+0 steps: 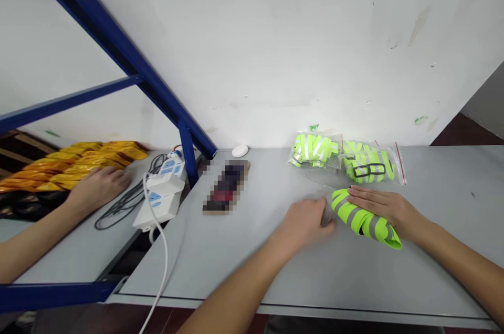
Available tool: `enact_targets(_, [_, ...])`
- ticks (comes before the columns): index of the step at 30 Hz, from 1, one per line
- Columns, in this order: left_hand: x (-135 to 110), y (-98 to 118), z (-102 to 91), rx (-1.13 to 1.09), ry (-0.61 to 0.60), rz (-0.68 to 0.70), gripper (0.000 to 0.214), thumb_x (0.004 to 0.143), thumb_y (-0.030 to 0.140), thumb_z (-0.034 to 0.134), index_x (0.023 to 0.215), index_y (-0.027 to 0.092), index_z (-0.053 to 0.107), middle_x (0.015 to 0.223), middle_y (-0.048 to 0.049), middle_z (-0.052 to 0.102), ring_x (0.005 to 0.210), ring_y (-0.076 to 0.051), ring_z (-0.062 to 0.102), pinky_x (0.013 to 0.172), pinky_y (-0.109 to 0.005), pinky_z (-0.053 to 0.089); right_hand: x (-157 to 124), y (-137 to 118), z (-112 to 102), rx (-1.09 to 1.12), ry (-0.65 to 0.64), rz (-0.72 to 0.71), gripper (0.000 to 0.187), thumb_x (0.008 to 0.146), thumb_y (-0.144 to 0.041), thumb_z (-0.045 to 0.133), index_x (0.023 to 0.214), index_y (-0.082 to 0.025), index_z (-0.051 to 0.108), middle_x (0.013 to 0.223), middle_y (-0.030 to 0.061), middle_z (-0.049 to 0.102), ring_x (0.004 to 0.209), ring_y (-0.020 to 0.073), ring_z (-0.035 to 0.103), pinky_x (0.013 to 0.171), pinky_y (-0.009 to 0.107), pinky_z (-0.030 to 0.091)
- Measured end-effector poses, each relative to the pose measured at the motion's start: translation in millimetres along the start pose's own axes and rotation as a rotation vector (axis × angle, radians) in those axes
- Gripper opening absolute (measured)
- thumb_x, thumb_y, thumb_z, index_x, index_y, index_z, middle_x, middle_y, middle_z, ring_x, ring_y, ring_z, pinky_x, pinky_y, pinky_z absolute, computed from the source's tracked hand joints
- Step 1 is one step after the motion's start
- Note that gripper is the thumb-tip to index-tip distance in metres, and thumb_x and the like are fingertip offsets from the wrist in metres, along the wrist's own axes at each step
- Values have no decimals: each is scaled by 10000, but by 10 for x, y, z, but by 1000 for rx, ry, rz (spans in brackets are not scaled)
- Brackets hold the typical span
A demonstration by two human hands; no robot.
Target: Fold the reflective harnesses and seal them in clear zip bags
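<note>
A fluorescent yellow-green reflective vest (pixel 366 221), with grey stripes and bundled into a roll, lies slanted at the right of centre. Fingers of my right hand (pixel 388 208) are closed over its upper side. Just left of the roll, my left hand (pixel 305 225) is curled and slightly blurred by motion. Between its thumb and fingers shows an edge of clear plastic bag (pixel 326 212), partly hidden by the hand. Behind both hands lie two clear zip bags, the left bag (pixel 314 150) and the right bag (pixel 370 163), each holding a similar yellow-green bundle.
A pixelated phone-like object (pixel 226 187) and a white oval object (pixel 240 150) lie left on the grey table (pixel 444 271). A blue metal frame (pixel 157 92) separates another table with power strips (pixel 161 202), cables, yellow packets (pixel 79 163) and another person's hand (pixel 98 187).
</note>
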State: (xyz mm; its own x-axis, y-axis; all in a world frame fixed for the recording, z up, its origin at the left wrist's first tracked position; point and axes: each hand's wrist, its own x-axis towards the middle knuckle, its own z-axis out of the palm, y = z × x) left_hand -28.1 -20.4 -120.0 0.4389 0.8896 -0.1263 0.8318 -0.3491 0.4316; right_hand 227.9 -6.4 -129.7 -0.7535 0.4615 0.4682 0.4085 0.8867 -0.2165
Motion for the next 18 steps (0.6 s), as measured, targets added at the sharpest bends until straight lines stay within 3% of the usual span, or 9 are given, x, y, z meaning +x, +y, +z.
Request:
enact_targets(5, [5, 8, 27, 96, -7, 0, 128, 816, 253, 474, 811, 200, 591, 765, -84, 669, 697, -257, 629, 559, -288, 331, -26, 14, 6, -22, 10, 28, 515, 972, -167, 426, 1476, -243, 351, 1414, 80, 526, 1335, 199, 449, 1058, 365, 469])
enact_targets(11, [-26, -96, -87, 16, 46, 27, 138, 820, 220, 474, 750, 203, 592, 725, -69, 657, 670, -235, 612, 550, -289, 311, 33, -175, 111, -74, -21, -165, 455, 1001, -130, 311, 1448, -142, 393, 1410, 102, 528, 1409, 210, 315, 1093, 383, 432])
enact_targets(18, [-94, -145, -224, 170, 8, 179, 273, 971, 246, 312, 842, 212, 550, 762, -24, 624, 710, -198, 589, 588, -289, 362, 111, -243, 174, -231, -12, -294, 357, 995, -122, 380, 1310, -103, 546, 1343, 105, 591, 1385, 212, 361, 1129, 408, 382])
